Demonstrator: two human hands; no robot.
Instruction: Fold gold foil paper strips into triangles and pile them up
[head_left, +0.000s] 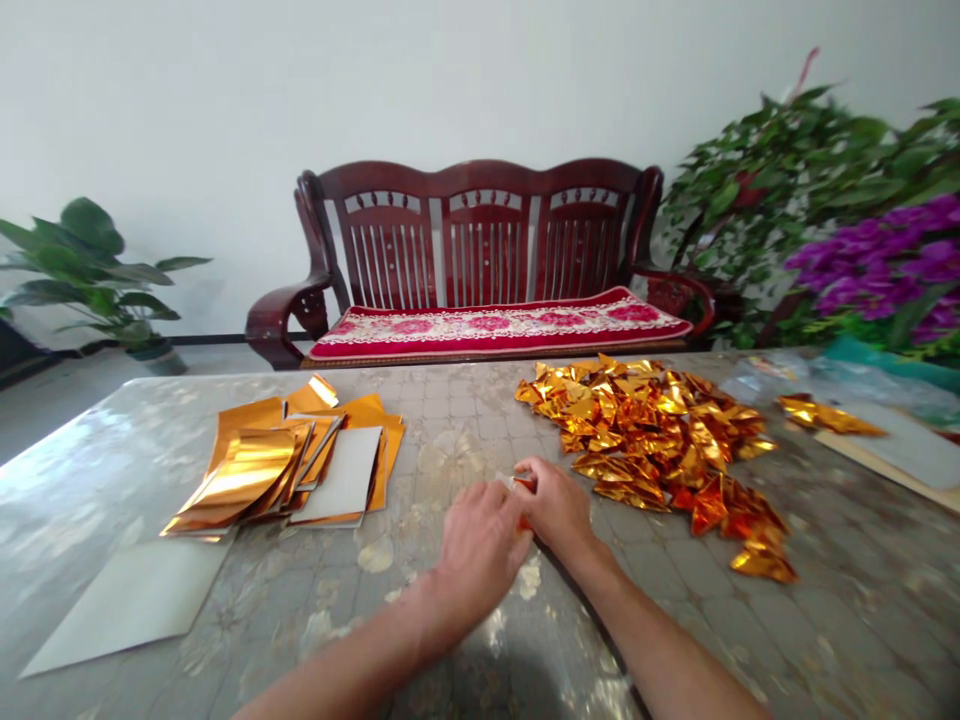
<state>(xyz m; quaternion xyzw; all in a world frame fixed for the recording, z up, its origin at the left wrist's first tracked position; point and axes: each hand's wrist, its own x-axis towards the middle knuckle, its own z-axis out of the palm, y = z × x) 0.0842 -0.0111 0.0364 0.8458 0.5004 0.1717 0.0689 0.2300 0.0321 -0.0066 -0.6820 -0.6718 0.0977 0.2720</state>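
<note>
My left hand [484,530] and my right hand [555,505] meet above the middle of the table, fingers curled and touching. Between them they grip a piece of gold foil paper [526,485]; only a little orange and whitish edge shows, the rest hidden by fingers. Just beyond my right hand spreads a heap of folded gold foil pieces [645,420], pointed and shiny, some reddish at the near end. Left of my hands lies a loose stack of flat gold foil sheets [251,470], some with the pale back up.
A pale sheet [131,605] lies at the table's left. On the right are a single folded foil piece [832,415], a pale board [904,450] and clear plastic wrapping [780,375]. Behind the patterned tabletop [337,620] stands a wooden bench [480,235], with plants either side.
</note>
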